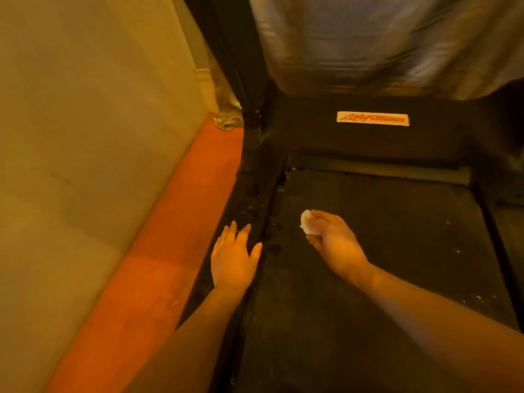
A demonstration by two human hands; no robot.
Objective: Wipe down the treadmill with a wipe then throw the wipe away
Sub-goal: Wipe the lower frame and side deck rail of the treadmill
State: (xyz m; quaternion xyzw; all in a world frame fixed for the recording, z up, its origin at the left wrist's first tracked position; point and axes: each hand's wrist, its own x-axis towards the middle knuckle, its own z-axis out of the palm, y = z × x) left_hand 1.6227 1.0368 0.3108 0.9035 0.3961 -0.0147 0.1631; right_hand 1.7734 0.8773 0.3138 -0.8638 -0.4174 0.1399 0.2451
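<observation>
Pale wall at left, orange floor strip beside it, silvery cover above.

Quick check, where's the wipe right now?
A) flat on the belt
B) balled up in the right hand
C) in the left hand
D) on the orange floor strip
B: the right hand pinches the crumpled white wipe over the belt; the left hand is spread flat and holds nothing.

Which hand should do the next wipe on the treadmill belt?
Right. The right hand already grips the wipe just above the belt; the left hand is open and empty over the side rail.
</observation>
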